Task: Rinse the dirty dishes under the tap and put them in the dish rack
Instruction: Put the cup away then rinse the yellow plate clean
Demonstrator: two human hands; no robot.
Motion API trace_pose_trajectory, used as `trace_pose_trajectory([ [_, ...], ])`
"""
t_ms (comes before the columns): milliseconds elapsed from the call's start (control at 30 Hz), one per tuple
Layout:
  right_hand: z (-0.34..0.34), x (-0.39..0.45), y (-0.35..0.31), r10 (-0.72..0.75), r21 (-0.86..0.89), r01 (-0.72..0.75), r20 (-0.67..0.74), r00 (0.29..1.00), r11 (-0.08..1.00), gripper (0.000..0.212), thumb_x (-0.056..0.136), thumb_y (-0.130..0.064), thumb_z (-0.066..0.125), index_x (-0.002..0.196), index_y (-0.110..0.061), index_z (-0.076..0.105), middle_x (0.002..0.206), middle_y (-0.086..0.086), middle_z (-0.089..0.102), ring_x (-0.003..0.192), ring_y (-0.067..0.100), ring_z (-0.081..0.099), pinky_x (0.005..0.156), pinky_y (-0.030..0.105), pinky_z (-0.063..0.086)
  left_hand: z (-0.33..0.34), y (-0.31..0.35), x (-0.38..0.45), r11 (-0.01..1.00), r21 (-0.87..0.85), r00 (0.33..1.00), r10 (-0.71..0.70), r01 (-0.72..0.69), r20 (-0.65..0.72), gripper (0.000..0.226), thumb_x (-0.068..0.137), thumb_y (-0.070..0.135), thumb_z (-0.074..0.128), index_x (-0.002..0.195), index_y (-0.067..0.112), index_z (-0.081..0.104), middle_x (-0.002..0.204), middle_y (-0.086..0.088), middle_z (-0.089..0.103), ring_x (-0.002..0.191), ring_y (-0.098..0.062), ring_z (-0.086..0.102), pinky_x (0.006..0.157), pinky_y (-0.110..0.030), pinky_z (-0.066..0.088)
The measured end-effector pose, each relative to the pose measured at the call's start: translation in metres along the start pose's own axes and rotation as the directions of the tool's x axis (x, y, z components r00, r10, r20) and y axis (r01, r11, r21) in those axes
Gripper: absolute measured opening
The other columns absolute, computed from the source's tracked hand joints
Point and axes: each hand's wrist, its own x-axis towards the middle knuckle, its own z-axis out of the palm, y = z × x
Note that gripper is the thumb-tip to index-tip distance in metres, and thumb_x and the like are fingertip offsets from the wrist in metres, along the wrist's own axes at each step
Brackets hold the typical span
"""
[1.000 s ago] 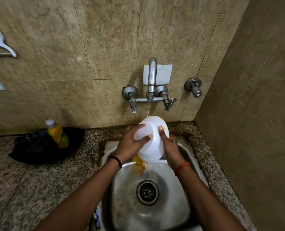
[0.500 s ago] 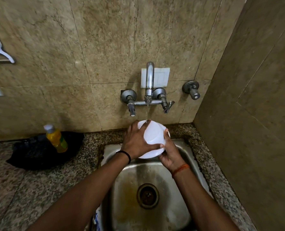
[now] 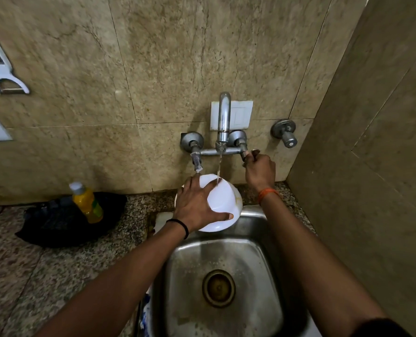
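A white bowl (image 3: 222,199) is held upside down over the back of the steel sink (image 3: 270,259), with a yellowish smear near its right rim. My left hand (image 3: 197,206) grips it from the left, fingers spread over its base. A thin stream of water from the tap spout (image 3: 224,117) lands on the bowl's top. My right hand (image 3: 259,170) is closed on the right tap handle (image 3: 249,153) at the wall. No dish rack is in view.
A yellow bottle (image 3: 86,201) stands on a dark cloth (image 3: 63,222) on the granite counter (image 3: 31,268) left of the sink. A second valve (image 3: 286,135) sits on the wall to the right. A side wall (image 3: 372,166) closes in on the right.
My right hand has let go of the bowl and risen to the right tap handle. My left hand now holds the bowl alone.
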Motion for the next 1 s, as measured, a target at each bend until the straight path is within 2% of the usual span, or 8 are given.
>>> trace_pose_trajectory([
  [100,0.001,0.007,0.004,0.031,-0.029,-0.03,0.024,0.999,0.999,0.037,0.097,-0.035,0.045,0.095,-0.006,0.069,0.1,0.019,0.069,0.095,0.037,0.062,0.072,0.03,0.042,0.003,-0.003,-0.002,1.0,0.002,1.0,-0.003,0.003,0.008,0.101,0.054,0.084,0.06,0.142,0.045,0.029,0.144,-0.004,0.029,0.132,-0.026,0.029,0.103,-0.044,0.034],
  [300,0.005,0.008,0.014,0.14,0.222,-0.16,0.104,0.985,0.962,0.036,0.092,-0.044,0.051,0.07,-0.02,0.066,0.084,0.008,0.075,0.083,0.027,0.071,0.084,0.049,0.056,0.004,0.0,-0.006,1.0,0.002,1.0,0.008,-0.008,0.021,0.101,0.054,0.084,0.06,0.141,0.046,0.029,0.146,-0.005,0.026,0.133,-0.026,0.027,0.105,-0.043,0.032],
  [433,0.002,-0.023,0.025,0.104,0.211,-0.165,0.274,0.956,0.963,0.035,0.096,-0.036,0.054,0.105,-0.006,0.069,0.101,0.007,0.069,0.096,0.024,0.063,0.091,0.036,0.05,0.007,0.005,-0.007,0.999,-0.034,0.999,0.0,0.002,0.041,0.102,0.053,0.083,0.062,0.142,0.048,0.028,0.15,-0.006,0.022,0.137,-0.027,0.024,0.108,-0.044,0.031],
  [500,0.007,-0.039,0.043,0.099,0.214,-0.177,0.333,0.938,0.961,0.033,0.097,-0.03,0.054,0.113,-0.004,0.066,0.114,0.008,0.067,0.105,0.025,0.061,0.096,0.04,0.048,0.008,0.007,-0.008,0.998,-0.057,0.999,-0.005,0.007,0.032,0.101,0.053,0.083,0.061,0.141,0.048,0.027,0.149,-0.004,0.025,0.135,-0.026,0.026,0.108,-0.043,0.032],
  [600,0.011,-0.064,0.066,0.191,0.373,-0.387,0.466,0.864,0.843,0.027,0.1,-0.021,0.049,0.115,-0.006,0.066,0.112,0.014,0.07,0.101,0.026,0.066,0.087,0.042,0.056,0.011,0.007,-0.01,0.989,-0.146,0.999,-0.031,0.025,-0.037,0.097,0.054,0.081,0.063,0.14,0.045,0.033,0.143,0.002,0.031,0.13,-0.021,0.03,0.103,-0.037,0.034],
  [767,0.008,-0.084,0.078,0.126,0.648,-0.651,0.664,0.737,0.396,0.03,0.099,-0.003,0.044,0.126,0.001,0.055,0.121,0.018,0.065,0.095,0.021,0.069,0.071,0.03,0.06,0.018,-0.004,-0.016,0.95,-0.303,0.995,-0.094,0.076,-0.044,0.094,0.055,0.078,0.068,0.139,0.047,0.036,0.145,0.004,0.032,0.135,-0.019,0.028,0.108,-0.034,0.03],
  [900,0.019,-0.084,0.074,0.218,0.611,-0.67,0.649,0.729,0.422,0.033,0.098,-0.006,0.049,0.129,0.005,0.054,0.115,0.018,0.066,0.087,0.021,0.071,0.063,0.031,0.059,0.019,-0.007,-0.022,0.971,-0.225,0.994,-0.089,0.074,-0.058,0.097,0.056,0.079,0.066,0.141,0.046,0.033,0.147,0.001,0.028,0.137,-0.022,0.025,0.109,-0.035,0.028],
  [1000,0.028,-0.083,0.071,0.299,0.59,-0.646,0.582,0.756,0.484,0.034,0.096,-0.019,0.056,0.122,0.003,0.06,0.117,0.019,0.067,0.099,0.029,0.066,0.079,0.038,0.056,0.017,-0.006,-0.026,0.992,-0.115,0.995,-0.069,0.06,-0.075,0.098,0.056,0.083,0.06,0.142,0.045,0.032,0.147,-0.003,0.028,0.135,-0.025,0.026,0.107,-0.037,0.03],
])
